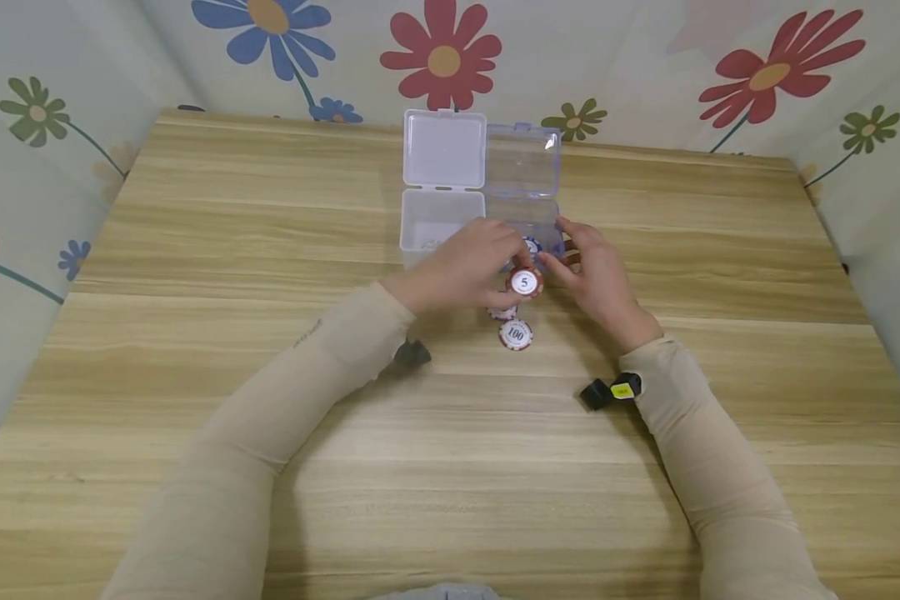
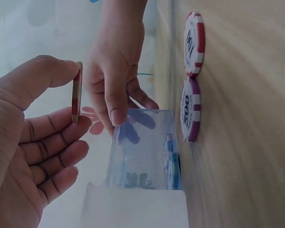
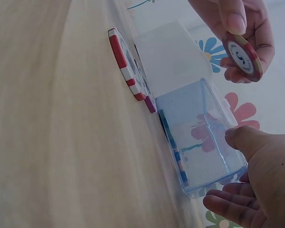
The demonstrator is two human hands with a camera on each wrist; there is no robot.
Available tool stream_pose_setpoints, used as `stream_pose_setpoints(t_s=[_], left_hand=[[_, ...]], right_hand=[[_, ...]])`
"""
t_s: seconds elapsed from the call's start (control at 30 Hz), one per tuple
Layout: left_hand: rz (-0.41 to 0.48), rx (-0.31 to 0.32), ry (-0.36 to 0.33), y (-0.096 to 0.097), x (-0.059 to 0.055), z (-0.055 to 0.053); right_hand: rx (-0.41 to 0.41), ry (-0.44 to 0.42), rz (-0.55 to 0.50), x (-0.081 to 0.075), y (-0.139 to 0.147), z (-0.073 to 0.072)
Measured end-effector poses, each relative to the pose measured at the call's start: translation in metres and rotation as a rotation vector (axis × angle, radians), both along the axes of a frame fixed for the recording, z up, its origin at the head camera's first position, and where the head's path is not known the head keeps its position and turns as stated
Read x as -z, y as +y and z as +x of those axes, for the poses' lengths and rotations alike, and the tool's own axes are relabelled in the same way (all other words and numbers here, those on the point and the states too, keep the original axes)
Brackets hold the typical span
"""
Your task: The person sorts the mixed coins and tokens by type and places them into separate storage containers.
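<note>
My left hand (image 1: 461, 268) pinches a red-edged poker chip (image 1: 524, 282) marked 5 between thumb and fingertips, in front of a clear bluish plastic box (image 1: 523, 207) with its lid raised. In the left wrist view the chip shows edge-on. At the box's front right corner, my right hand (image 1: 603, 279) holds it, with the thumb on the front rim and fingers along the side. A blue chip (image 1: 532, 245) lies inside. Two chips lie on the table before the box: a red-and-white one (image 1: 515, 335) marked 100 and a purple-and-white one (image 2: 191, 111) marked 500.
A white plastic box (image 1: 402, 221), its lid up, stands against the clear box's left side. Both stand on a wood-grain table (image 1: 270, 208). Behind the table hangs a flower-patterned backdrop (image 1: 607, 50).
</note>
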State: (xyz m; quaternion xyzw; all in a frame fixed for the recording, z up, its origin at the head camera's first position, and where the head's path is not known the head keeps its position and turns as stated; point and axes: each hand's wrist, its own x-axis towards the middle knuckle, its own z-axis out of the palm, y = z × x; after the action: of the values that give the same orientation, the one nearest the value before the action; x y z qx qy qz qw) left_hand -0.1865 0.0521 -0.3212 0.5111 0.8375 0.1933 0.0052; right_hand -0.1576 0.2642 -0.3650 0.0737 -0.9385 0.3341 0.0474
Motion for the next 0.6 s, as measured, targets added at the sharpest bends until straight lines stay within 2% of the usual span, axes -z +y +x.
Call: stream_pose_setpoints(t_s=[0.2, 0.33, 0.6], left_hand=[[0.049, -0.036, 0.001, 0.0, -0.003, -0.006], [0.045, -0.064, 0.005, 0.002, -0.002, -0.01], [0.043, -0.157, -0.007, 0.004, 0.001, -0.018]], right_hand=[[-0.008, 0.007, -0.002, 0.001, 0.0, 0.0], [-0.008, 0.007, -0.004, 0.001, 0.001, -0.001], [-0.008, 0.009, -0.009, 0.0, 0.001, 0.0]])
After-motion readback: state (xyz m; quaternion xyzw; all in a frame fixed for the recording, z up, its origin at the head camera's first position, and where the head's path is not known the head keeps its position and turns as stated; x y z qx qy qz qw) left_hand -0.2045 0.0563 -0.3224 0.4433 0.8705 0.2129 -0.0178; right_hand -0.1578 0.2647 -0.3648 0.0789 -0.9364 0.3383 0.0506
